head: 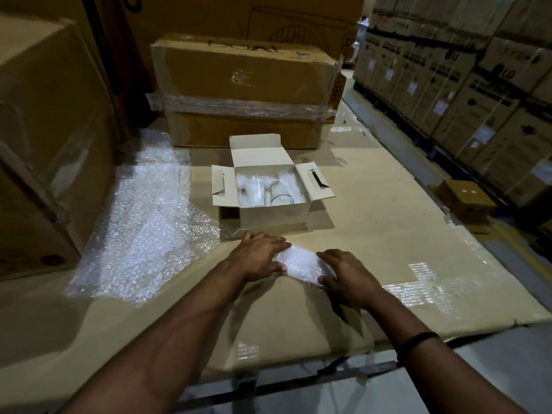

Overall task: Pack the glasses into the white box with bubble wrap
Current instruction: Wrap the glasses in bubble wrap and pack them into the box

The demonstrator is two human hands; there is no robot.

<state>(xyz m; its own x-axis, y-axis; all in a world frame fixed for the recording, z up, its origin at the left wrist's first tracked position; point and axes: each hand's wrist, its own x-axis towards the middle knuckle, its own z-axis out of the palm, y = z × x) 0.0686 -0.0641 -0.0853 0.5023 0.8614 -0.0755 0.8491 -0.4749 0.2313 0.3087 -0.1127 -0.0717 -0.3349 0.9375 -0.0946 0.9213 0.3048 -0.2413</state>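
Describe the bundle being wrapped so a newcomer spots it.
Find the open white box midway up the flat cardboard sheet. Just nearer the camera, the left hand and right hand hold a small bubble-wrapped bundle. Unlike the loose bubble wrap sheet at left, it is compact and held at both ends.

The white box (273, 215) stands open at the top, its lid flap (257, 150) upright at the far side and its side flaps (222, 186) splayed outward. The way in is from above or over the front wall. Inside, wrapped glasses (280, 189) fill much of the opening (how much room remains among them is hard to tell). Bare cardboard surface (373, 204) lies between the box and the bubble-wrapped bundle (301, 264) held by the left hand (257, 258) and right hand (346, 279) – and stretches wide to the right. Left of the box a loose bubble wrap sheet (149, 234) covers the surface up to a large carton (44, 130). A taped carton (245, 85) walls off the space just behind the box.
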